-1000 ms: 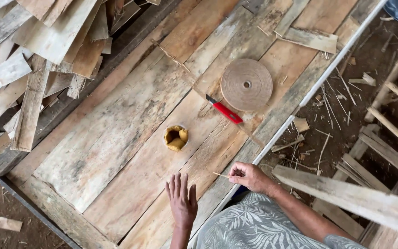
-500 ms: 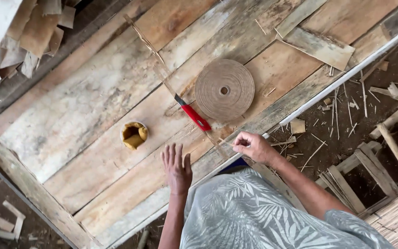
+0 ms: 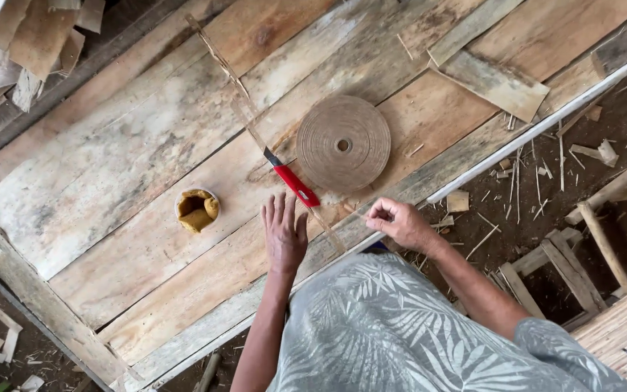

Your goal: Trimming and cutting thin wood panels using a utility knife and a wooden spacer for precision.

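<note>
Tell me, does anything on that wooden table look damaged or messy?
The plank table is worn and patchy, with gaps between boards. Splinters and wood scraps litter the ground beside it. A loose broken board lies askew near the coiled strip roll. Nothing looks spilled.

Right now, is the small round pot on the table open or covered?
Open. The small pot has no lid on it, and yellow-brown paste shows inside, just left of the left hand.
</note>
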